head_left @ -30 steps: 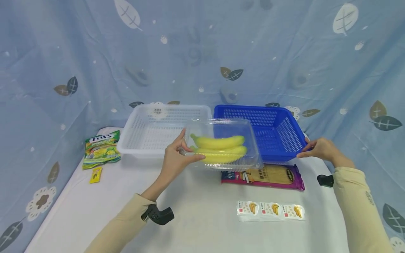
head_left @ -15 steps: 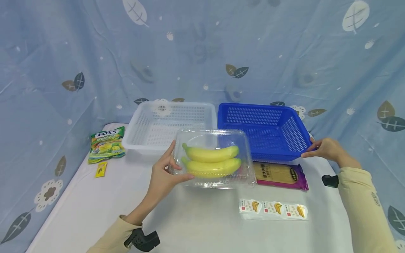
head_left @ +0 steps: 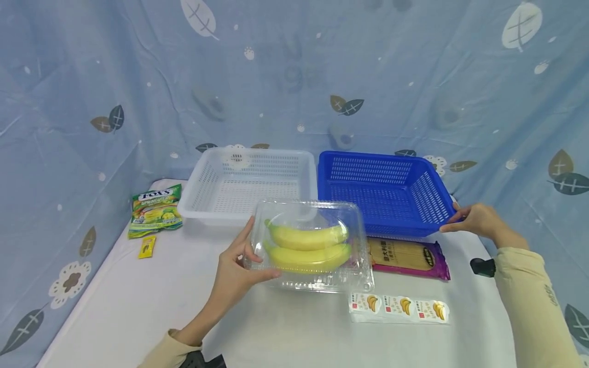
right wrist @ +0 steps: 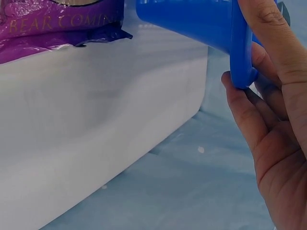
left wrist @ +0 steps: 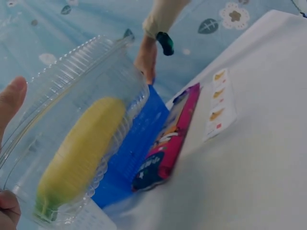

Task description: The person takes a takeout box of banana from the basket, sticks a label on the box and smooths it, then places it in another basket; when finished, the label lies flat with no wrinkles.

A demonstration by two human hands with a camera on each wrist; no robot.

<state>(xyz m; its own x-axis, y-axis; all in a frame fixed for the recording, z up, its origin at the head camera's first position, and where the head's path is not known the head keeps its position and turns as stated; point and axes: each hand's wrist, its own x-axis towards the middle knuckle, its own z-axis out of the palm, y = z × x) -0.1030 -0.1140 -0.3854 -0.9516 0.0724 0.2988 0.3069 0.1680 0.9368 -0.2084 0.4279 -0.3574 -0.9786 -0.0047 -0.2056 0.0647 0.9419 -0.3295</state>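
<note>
My left hand [head_left: 236, 273] grips the left end of a clear plastic clamshell box [head_left: 301, 208], thumb at the front and fingers behind. Two yellow bananas [head_left: 308, 237] lie inside, one behind the other. In the left wrist view the box [left wrist: 81, 91] is held above the table, its lid down over a banana [left wrist: 81, 153]. At the right, my right hand [head_left: 480, 223] pinches the front right corner of the blue basket [head_left: 382, 230]. The right wrist view shows thumb and fingers around the blue rim [right wrist: 240, 52].
A white basket [head_left: 216, 217] stands left of the blue one. A purple-ended spaghetti pack [head_left: 405, 258] lies before the blue basket, with a strip of banana-print packets [head_left: 399, 309] nearer. A green Fox's candy bag [head_left: 156, 212] and a small yellow packet [head_left: 147, 247] lie far left.
My left hand has brought the banana box toward me and slightly left, away from the baskets. The right hand stays at the blue basket's corner.
</note>
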